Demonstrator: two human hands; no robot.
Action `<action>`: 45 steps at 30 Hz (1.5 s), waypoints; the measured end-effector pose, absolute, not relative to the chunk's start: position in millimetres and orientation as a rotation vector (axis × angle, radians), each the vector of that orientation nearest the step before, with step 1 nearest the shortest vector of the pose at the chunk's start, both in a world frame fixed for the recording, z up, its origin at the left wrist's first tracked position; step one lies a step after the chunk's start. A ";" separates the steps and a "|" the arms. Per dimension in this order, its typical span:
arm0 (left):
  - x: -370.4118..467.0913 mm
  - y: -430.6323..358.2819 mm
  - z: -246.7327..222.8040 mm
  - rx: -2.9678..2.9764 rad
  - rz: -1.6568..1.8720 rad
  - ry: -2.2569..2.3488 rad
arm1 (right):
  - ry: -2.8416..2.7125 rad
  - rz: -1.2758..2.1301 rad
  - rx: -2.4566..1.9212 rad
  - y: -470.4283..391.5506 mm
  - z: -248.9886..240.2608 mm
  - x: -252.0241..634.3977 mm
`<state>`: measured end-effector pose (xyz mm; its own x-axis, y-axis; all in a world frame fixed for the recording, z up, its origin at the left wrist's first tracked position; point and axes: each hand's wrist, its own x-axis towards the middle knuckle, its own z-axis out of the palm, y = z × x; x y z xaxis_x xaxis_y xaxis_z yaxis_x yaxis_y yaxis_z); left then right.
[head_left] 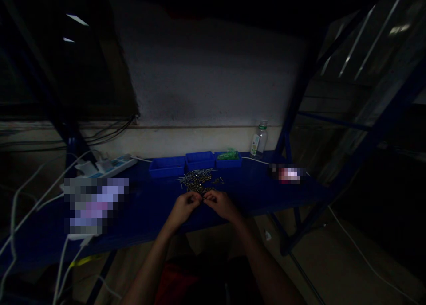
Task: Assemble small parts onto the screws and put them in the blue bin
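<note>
A pile of small metal pieces [198,179], some long and silvery like screws, others brassy, lies on the blue table [149,207]. At the pile's near edge my left hand [185,207] is closed, thumb and index finger pinched together. My right hand [220,204] is pinched close beside it, the fingertips of both hands almost meeting. Something small and dark shows between the fingertips, too small and dim to name.
Behind the pile stand blue trays [167,166], one with green plastic [229,154]. A clear bottle [259,141] is at the back right. A power strip [120,164], white cables and a blurred object lie left, another blurred lit object right. Blue frame posts flank the table.
</note>
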<state>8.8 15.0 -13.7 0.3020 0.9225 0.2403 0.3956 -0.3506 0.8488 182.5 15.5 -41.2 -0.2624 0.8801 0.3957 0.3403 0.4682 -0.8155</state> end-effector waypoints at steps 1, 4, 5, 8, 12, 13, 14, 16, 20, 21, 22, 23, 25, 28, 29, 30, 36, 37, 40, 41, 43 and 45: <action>9.0 14.4 -13.4 1.903 0.979 1.169 | -1.843 0.755 -1.039 15.3 -41.3 181.9; 9.7 12.1 -11.5 1.937 0.960 1.150 | -1.886 0.729 -1.061 14.0 -40.4 180.6; 9.8 11.5 -10.9 1.943 0.957 1.150 | -1.886 0.729 -1.063 13.6 -39.7 180.4; 9.1 11.4 -10.0 1.928 0.971 1.166 | -1.854 0.766 -1.059 12.8 -37.2 181.0; 8.7 14.2 -11.1 1.891 0.948 1.160 | -1.770 0.802 -1.039 11.7 -34.3 184.2; 9.2 14.6 -11.2 1.894 0.922 1.142 | -1.748 0.813 -1.023 11.6 -33.9 185.2; 9.9 14.7 -11.2 1.904 0.893 1.121 | -1.733 0.830 -1.001 11.6 -33.8 186.1; 11.8 13.9 -10.2 1.932 0.842 1.081 | -1.715 0.874 -0.950 12.2 -34.3 187.7; 14.3 10.6 -6.0 1.953 0.833 1.055 | -1.712 0.920 -0.893 13.5 -36.2 189.5; 14.3 9.8 -4.9 1.951 0.836 1.057 | -1.711 0.919 -0.890 13.5 -36.4 189.7; 14.1 9.1 -4.0 1.951 0.840 1.061 | -1.710 0.917 -0.890 13.3 -36.3 189.9; 13.7 8.5 -3.3 1.950 0.844 1.065 | -1.709 0.913 -0.892 12.9 -35.9 190.1; 12.8 8.0 -2.7 1.945 0.858 1.070 | -1.704 0.903 -0.903 12.0 -34.9 190.2; 11.7 8.4 -3.2 1.940 0.876 1.069 | -1.711 0.907 -0.920 10.8 -33.2 190.3; 11.4 8.8 -3.6 1.941 0.873 1.066 | -1.713 0.912 -0.920 10.6 -32.8 190.2; 11.1 9.3 -4.0 1.943 0.870 1.063 | -1.714 0.914 -0.918 10.5 -32.4 190.1; 10.6 11.2 -5.7 1.913 0.904 1.083 | -1.698 0.881 -0.958 11.5 -32.7 188.2; 10.8 11.4 -5.8 1.905 0.907 1.087 | -1.697 0.875 -0.969 11.8 -33.2 187.7; 11.7 11.7 -5.7 1.887 0.890 1.090 | -1.704 0.857 -0.988 12.3 -34.4 187.0; 11.9 11.7 -5.6 1.883 0.880 1.090 | -1.707 0.854 -0.990 12.2 -34.5 187.0; 12.3 11.7 -5.2 1.883 0.863 1.086 | -1.707 0.851 -0.981 11.3 -33.8 187.3; 12.8 11.6 -4.9 1.885 0.852 1.083 | -1.713 0.859 -0.962 9.8 -32.2 188.0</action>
